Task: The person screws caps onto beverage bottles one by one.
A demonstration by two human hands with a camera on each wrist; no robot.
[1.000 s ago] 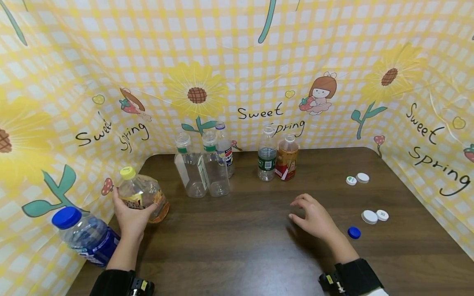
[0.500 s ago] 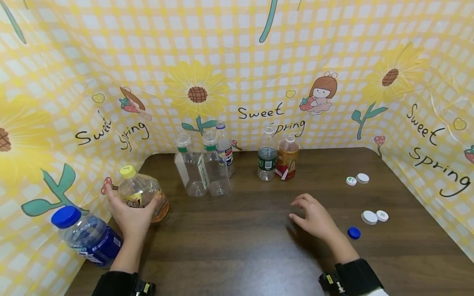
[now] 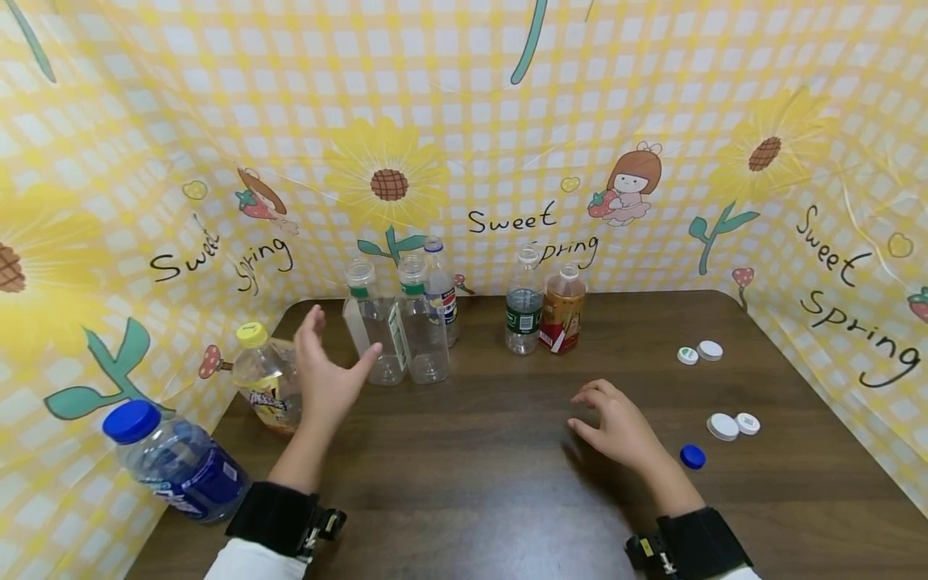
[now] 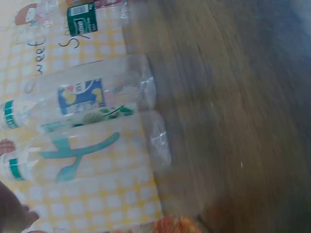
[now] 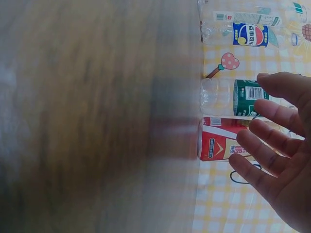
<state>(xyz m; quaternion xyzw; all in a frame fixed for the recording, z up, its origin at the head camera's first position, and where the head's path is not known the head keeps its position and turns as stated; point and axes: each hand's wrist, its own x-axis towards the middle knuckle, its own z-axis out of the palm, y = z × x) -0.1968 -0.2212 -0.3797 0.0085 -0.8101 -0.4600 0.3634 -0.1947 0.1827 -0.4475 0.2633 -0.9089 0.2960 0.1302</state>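
The left clear bottle [image 3: 384, 318] stands upright left of the frame's centre, beside the right clear bottle [image 3: 428, 342]; both have no cap. The left hand [image 3: 328, 383] is before them, thumb wide from the fingers, and it holds nothing; whether the thumb touches the bottle, I cannot tell. In my judgement, a light grip low on the body suits such a bottle, because thin plastic can bend and a tall shape tips easily. Also the wrist should keep away from the yellow-capped bottle [image 3: 270, 395], at the left, which the hand partly covers. That one is rounder, with broad shoulders; the blue-capped bottle [image 3: 192, 471], lower left, is bulky too. The right hand [image 3: 612, 423], right of centre, is without load, its fingers loosely spread. At the right lie flat round caps [image 3: 722, 426] on the smooth, wood-grained table [image 3: 471, 483]; behind hangs wrinkled checked cloth [image 3: 290, 97].
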